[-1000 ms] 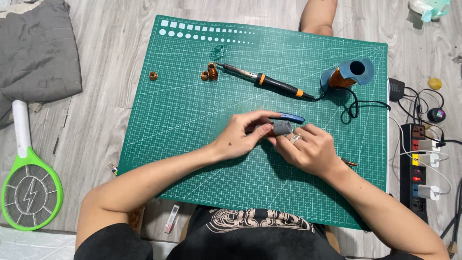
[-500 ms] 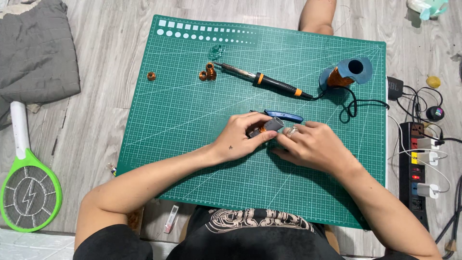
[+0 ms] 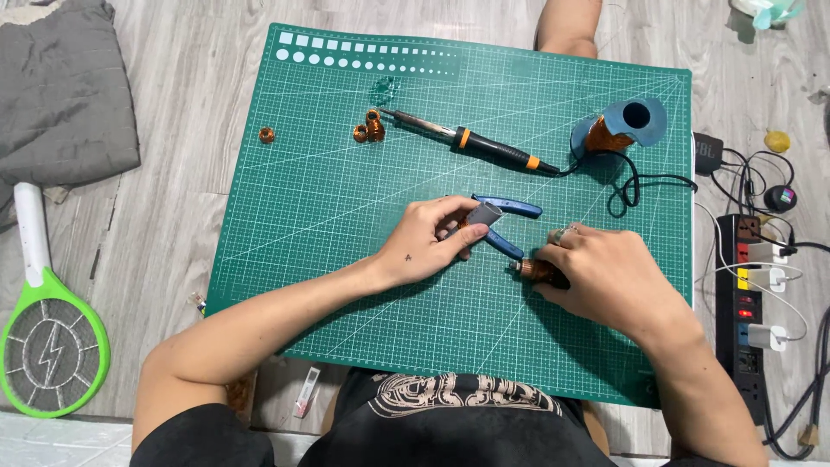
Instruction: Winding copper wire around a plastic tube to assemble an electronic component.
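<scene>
Over on the wood-look floor at the left lie a folded grey cloth (image 3: 65,91) and a green racket-shaped bug zapper (image 3: 47,342), well apart from the work. On the green gridded cutting mat (image 3: 328,216), small copper-wound coils (image 3: 369,127) sit just beside the tip of a black-and-orange soldering iron (image 3: 471,143), grouped as if kept handy. The left hand (image 3: 428,242) has its grip closed around a small grey tube (image 3: 484,214), steadying it above blue-handled pliers (image 3: 510,207). The right hand (image 3: 609,277) pinches a copper-wound coil (image 3: 536,271) low against the mat. Farther right stand a blue spool of copper wire (image 3: 622,125) and a black power strip (image 3: 752,303).
</scene>
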